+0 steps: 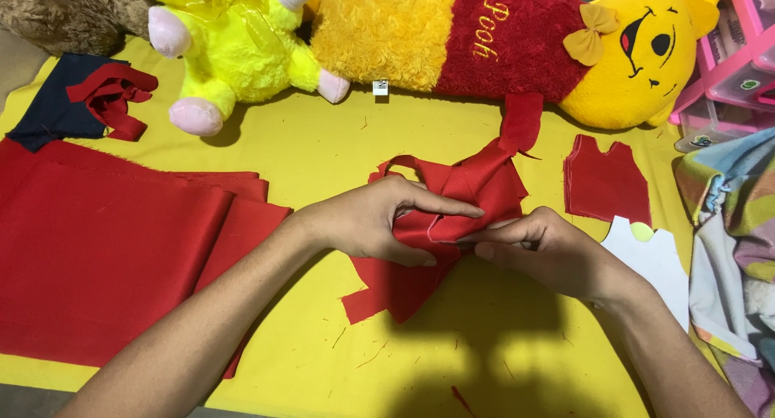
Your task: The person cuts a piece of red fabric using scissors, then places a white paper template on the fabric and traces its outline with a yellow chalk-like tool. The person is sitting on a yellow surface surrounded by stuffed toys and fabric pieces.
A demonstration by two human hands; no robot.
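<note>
The left hand (373, 221) pinches the bunched red fabric piece (452, 216) between thumb and fingers. The right hand (549, 252) grips the same piece from the opposite side, fingertips meeting the left hand's. The fabric lies on the yellow sheet (323, 152). Left of the left hand lies folded red cloth (105, 257). Right of the right hand lie a cut red vest shape (607, 184) and a white paper pattern (655, 261).
</note>
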